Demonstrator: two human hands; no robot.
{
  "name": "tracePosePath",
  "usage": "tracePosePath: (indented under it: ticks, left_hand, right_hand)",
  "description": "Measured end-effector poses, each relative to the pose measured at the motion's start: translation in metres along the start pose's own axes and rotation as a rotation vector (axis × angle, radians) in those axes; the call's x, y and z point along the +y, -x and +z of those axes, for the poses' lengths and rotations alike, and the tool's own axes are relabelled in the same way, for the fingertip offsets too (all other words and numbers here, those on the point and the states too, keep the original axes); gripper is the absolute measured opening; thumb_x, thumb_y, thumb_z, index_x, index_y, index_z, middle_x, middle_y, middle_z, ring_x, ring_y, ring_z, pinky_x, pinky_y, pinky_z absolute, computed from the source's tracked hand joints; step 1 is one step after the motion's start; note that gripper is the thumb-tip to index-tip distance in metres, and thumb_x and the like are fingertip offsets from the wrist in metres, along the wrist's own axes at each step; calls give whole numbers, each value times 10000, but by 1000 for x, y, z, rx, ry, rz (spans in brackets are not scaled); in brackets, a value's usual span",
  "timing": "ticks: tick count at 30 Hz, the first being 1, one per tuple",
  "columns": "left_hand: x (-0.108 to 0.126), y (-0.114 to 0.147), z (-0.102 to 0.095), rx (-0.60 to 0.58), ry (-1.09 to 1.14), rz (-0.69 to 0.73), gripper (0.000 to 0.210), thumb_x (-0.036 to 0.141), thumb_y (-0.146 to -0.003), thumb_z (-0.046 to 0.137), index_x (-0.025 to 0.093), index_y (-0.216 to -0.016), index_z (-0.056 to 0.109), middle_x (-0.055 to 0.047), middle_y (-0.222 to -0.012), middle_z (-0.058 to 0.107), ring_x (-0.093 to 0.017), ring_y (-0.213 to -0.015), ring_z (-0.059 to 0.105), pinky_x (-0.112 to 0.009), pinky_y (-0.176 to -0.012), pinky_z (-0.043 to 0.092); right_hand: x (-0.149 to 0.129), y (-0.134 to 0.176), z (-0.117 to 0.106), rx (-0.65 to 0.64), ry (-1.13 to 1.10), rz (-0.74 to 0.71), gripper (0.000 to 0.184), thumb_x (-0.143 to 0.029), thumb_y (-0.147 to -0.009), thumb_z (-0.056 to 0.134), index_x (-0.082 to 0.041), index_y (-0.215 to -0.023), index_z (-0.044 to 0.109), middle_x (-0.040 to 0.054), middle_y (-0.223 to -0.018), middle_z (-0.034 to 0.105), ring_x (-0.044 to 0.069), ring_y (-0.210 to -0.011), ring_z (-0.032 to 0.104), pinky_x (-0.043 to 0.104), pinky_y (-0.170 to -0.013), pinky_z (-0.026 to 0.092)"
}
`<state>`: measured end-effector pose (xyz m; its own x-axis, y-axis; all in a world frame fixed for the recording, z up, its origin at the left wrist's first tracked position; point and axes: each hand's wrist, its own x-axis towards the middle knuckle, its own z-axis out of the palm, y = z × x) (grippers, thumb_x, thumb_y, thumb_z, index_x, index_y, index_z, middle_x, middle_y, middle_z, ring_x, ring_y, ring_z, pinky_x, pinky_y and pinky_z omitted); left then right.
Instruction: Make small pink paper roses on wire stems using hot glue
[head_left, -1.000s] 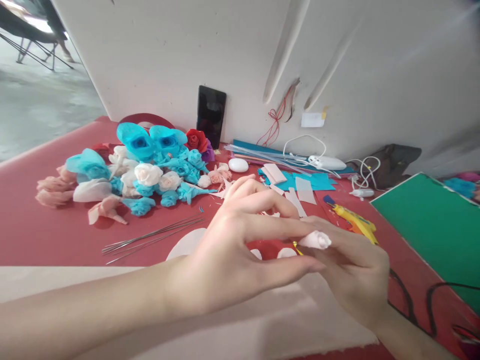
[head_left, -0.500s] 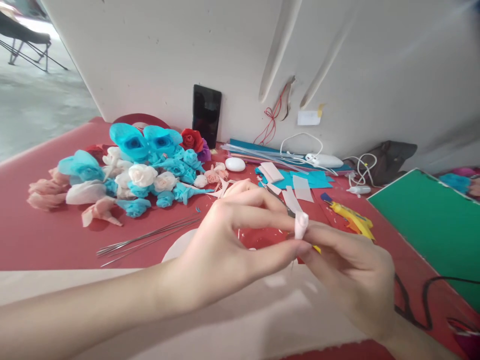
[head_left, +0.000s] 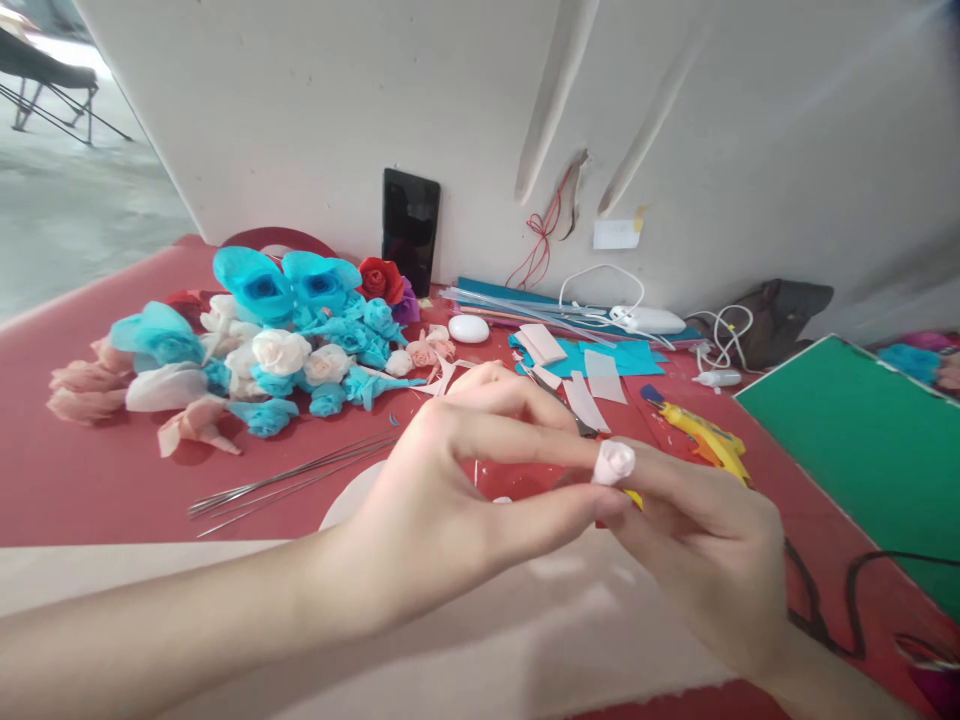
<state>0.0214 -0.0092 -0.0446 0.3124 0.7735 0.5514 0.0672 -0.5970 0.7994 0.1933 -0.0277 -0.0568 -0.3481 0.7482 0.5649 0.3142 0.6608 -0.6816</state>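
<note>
A small pale pink rolled paper rosebud [head_left: 616, 462] is pinched between the fingertips of both hands, its spiral top turned toward me. My left hand [head_left: 480, 480] reaches in from the left, thumb and index finger closed on the bud's near side. From the right, my right hand [head_left: 705, 540] grips the same bud with its thumb and index finger. The lower part of the bud is hidden by the fingers. Pale paper strips [head_left: 586, 402] lie just behind the hands, beside a pair of dark-handled scissors mostly covered by my left fingers.
A heap of blue, white and pink paper flowers [head_left: 281, 352] fills the left. Thin metal wires [head_left: 292, 475] lie before it. A yellow glue gun [head_left: 705, 440] rests at right near a green board [head_left: 862, 450]. A black phone [head_left: 410, 232] leans on the wall. Beige paper [head_left: 420, 650] lies under my arms.
The rosebud has tipped so its spiral top faces me more, and it sits slightly further right between my fingertips. The view has shifted a little.
</note>
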Motion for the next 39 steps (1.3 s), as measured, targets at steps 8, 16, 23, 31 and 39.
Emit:
tracePosePath:
  ticks: [8,16,23,31,39]
  left_hand:
    - [-2,1,-2,-29,-78,94,92,141,-753,661,193,-739,735,16,-712,610,-107,-712,545,-261,-721,450]
    - [3,0,-3,-29,-215,247,126,91,-720,654,184,-763,727,12,-677,619,-116,-635,477,-321,-754,407]
    - [3,-1,-6,-32,-257,343,128,92,-715,659,194,-744,730,-5,-688,651,-154,-708,471,-366,-812,409]
    - [5,0,-3,-10,-283,330,142,74,-704,635,185,-684,723,-2,-650,638,-145,-667,462,-380,-832,403]
    - [-2,1,0,-4,-346,343,118,142,-753,627,191,-781,731,-13,-693,650,-151,-702,498,-380,-867,384]
  right_hand:
    - [2,1,2,36,19,-11,280,-140,-791,628,-295,-1024,628,-57,-871,662,81,-773,617,167,-717,517]
    - [2,-5,0,-18,10,-73,135,-108,-811,564,-191,-861,658,31,-838,642,153,-799,600,270,-704,519]
    - [7,-3,-1,-49,-15,-56,214,-166,-824,586,-222,-1023,639,13,-936,639,130,-876,584,220,-741,501]
    - [6,-2,-1,-56,35,-77,155,-121,-811,577,-191,-929,649,23,-911,633,138,-845,587,236,-745,499]
    - [10,-3,1,-47,26,-56,143,-112,-824,554,-209,-858,653,23,-919,630,150,-840,593,255,-706,507]
